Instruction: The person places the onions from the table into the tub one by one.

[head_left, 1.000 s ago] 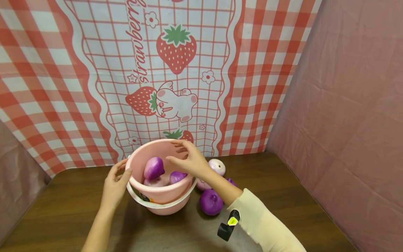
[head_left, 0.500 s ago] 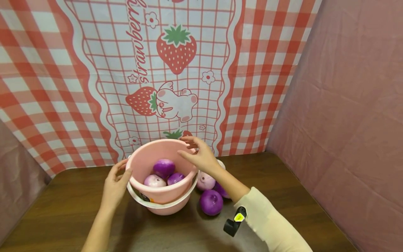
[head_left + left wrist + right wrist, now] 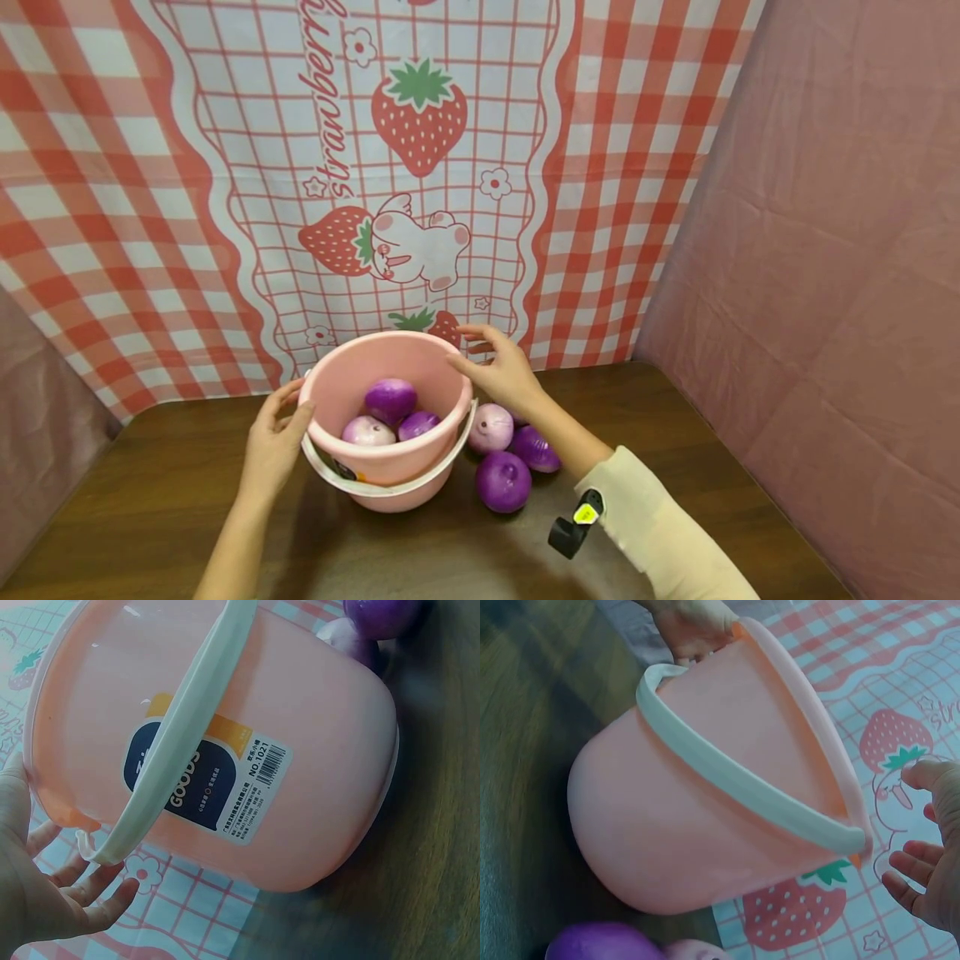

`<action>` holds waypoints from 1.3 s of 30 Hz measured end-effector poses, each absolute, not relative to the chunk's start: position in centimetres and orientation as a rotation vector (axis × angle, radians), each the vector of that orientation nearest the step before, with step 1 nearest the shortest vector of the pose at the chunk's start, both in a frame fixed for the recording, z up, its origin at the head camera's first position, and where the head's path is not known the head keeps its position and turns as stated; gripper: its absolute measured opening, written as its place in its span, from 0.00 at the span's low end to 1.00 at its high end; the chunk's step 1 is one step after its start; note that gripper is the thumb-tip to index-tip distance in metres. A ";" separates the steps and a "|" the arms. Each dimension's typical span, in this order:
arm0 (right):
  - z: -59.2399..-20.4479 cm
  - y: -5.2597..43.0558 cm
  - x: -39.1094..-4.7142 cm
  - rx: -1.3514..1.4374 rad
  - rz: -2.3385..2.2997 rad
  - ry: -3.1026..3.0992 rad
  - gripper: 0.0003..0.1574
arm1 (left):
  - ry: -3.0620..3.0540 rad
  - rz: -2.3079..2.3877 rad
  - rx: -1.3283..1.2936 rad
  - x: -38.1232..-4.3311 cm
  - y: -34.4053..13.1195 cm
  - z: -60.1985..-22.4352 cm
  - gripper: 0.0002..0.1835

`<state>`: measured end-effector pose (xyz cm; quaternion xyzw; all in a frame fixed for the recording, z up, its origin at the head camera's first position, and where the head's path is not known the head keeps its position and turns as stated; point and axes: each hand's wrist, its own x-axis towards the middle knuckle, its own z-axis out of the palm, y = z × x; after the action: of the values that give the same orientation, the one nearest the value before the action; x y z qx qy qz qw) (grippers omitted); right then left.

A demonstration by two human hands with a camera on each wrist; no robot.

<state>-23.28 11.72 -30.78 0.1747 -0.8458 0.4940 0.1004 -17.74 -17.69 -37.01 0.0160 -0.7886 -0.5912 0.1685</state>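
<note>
A pink bucket with a white handle lowered across its front stands on the table. Inside it lie two purple onions and a paler pink-white onion. My left hand grips the bucket's left rim, thumb over the edge and the other fingers outside by the handle's end, as the left wrist view shows. Just off the right rim hovers my right hand, holding nothing, fingers spread and loosely bent. Below its wrist are a pale onion and two purple onions; another is mostly hidden behind the wrist.
The brown wooden table carries the bucket and the loose onions to its right. A red-and-white strawberry-print cloth hangs close behind the bucket. A plain pink cloth borders the right side.
My right hand has let an onion drop into the bucket and drawn back rightward, out past the rim. The onions inside have settled. My left hand has stayed on the rim.
</note>
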 end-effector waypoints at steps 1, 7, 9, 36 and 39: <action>-30.8 11.9 -23.3 0.510 1.455 -2.506 0.29 | -2.244 -1.683 0.044 -17.7 -17.7 -37.0 0.23; -31.1 12.7 -23.3 0.467 1.433 -2.524 0.30 | -2.259 -1.671 0.058 -17.7 -17.9 -37.0 0.24; -31.2 12.9 -23.3 0.458 1.426 -2.521 0.30 | -2.264 -1.666 0.058 -17.7 -17.9 -37.1 0.24; -34.4 18.3 -22.9 0.290 1.349 -2.550 0.28 | -2.259 -1.662 0.053 -17.5 -17.7 -37.0 0.24; -35.0 18.9 -22.9 0.281 1.362 -2.550 0.28 | -2.255 -1.670 0.052 -17.6 -17.7 -37.0 0.24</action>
<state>-22.88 18.89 -34.99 0.0960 -0.8718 0.4656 0.1181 -17.59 -17.69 -37.01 0.0183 -0.7923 -0.5866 0.1669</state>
